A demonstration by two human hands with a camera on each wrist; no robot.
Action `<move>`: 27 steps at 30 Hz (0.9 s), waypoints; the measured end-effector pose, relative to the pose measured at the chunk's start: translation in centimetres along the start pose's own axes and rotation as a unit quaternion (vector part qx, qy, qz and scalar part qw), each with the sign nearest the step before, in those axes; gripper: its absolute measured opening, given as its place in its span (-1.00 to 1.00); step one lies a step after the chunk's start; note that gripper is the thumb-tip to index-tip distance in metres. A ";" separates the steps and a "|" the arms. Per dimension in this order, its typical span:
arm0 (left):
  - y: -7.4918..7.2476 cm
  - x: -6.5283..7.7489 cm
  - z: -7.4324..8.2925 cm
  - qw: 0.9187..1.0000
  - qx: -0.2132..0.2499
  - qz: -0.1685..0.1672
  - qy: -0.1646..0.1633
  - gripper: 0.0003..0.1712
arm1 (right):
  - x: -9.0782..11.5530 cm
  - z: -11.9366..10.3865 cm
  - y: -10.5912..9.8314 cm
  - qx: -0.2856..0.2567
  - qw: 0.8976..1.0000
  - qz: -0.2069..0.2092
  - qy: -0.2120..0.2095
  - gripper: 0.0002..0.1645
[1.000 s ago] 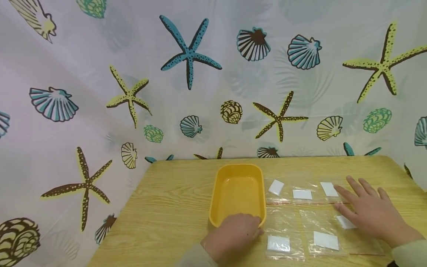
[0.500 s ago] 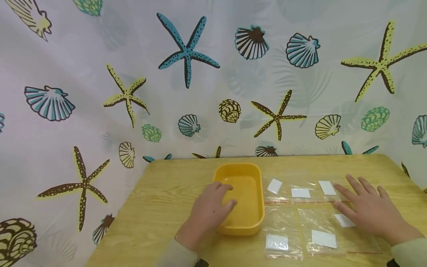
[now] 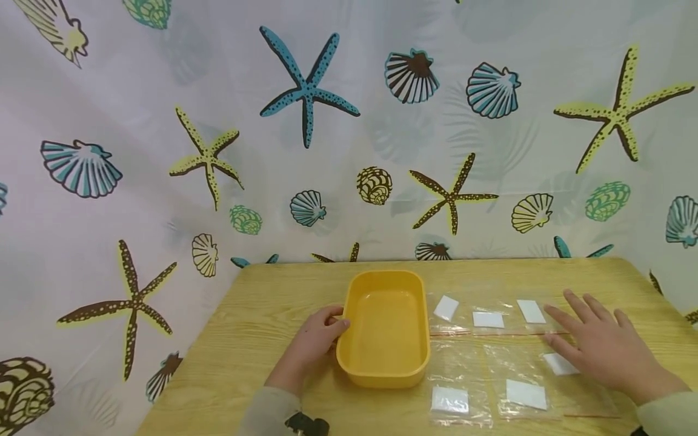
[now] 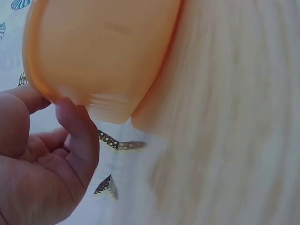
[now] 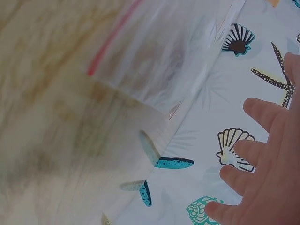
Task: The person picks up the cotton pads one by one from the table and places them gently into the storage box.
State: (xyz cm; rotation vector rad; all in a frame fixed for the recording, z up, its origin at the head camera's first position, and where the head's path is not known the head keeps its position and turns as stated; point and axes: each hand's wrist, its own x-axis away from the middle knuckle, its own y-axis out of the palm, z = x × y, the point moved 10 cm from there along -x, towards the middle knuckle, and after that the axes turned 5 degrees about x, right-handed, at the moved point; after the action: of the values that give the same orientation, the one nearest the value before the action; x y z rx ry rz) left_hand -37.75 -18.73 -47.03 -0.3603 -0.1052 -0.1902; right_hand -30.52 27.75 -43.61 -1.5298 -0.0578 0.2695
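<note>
A yellow plastic tray (image 3: 384,380), with nothing in it, sits on the wooden table. My left hand (image 3: 315,338) is at its left side, pinching the rim between thumb and index finger; the left wrist view shows the thumb (image 4: 77,124) at the tray's edge. Beside the tray lie two rows of clear zip bags (image 3: 458,363) with red seal lines and white labels. My right hand (image 3: 605,345), fingers spread, is over the right end of these bags and partly covers one white label (image 3: 560,364). In the right wrist view, a bag (image 5: 159,51) lies beyond the fingers.
The wooden table (image 3: 272,315) reaches back to a white curtain (image 3: 338,151) printed with starfish and shells. That curtain also hangs along the left and right sides.
My left hand has moved from the tray's front right corner across the tray to its left rim and taken hold there. The right hand has stayed over the bags.
</note>
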 end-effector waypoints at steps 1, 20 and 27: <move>0.1 -0.1 -0.1 1.000 0.013 -0.006 0.002 -0.31 | 0.0 0.0 0.1 -0.001 1.000 -0.001 0.001 -0.13; 1.5 -0.1 -1.8 0.969 0.240 -0.055 0.033 -0.36 | -1.9 -0.1 0.7 -0.057 0.997 -0.020 -0.041 -0.16; 1.7 -0.4 -1.7 0.963 0.257 -0.064 0.041 -0.37 | -3.7 0.8 3.3 -0.107 0.990 -0.071 -0.062 -0.08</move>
State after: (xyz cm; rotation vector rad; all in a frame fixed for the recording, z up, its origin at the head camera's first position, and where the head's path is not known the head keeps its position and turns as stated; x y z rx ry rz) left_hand -37.66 -17.70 -49.28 0.1735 -0.0924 -0.2967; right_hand -34.69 27.82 -46.31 -1.7111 -0.3005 0.2498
